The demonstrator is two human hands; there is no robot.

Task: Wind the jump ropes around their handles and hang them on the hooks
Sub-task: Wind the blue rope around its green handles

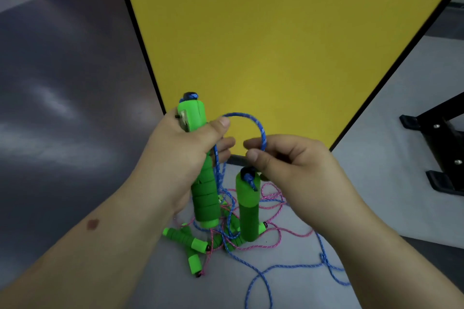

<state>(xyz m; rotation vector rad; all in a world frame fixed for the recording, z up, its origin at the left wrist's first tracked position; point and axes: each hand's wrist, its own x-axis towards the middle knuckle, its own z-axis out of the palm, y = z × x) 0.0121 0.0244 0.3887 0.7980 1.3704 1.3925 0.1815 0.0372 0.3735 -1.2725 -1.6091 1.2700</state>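
Note:
My left hand [185, 148] grips a green foam handle [200, 183] upright, with a blue rope knot at its top. The blue rope [251, 120] arcs from that hand over to my right hand [296, 165], which pinches it between thumb and fingers. Just below my right hand hangs the second green handle [247, 211], upright, with the blue rope entering its top. On the floor below lie more green handles [193, 243] tangled in pink rope [278, 238] and blue rope. No hooks are in view.
A yellow panel [276, 32] with a black edge stands straight ahead. Dark floor [62, 83] lies to the left, pale grey floor [401, 133] to the right. A black metal stand foot [437, 148] sits at the right edge. Loose blue rope [326, 266] trails across the floor at lower right.

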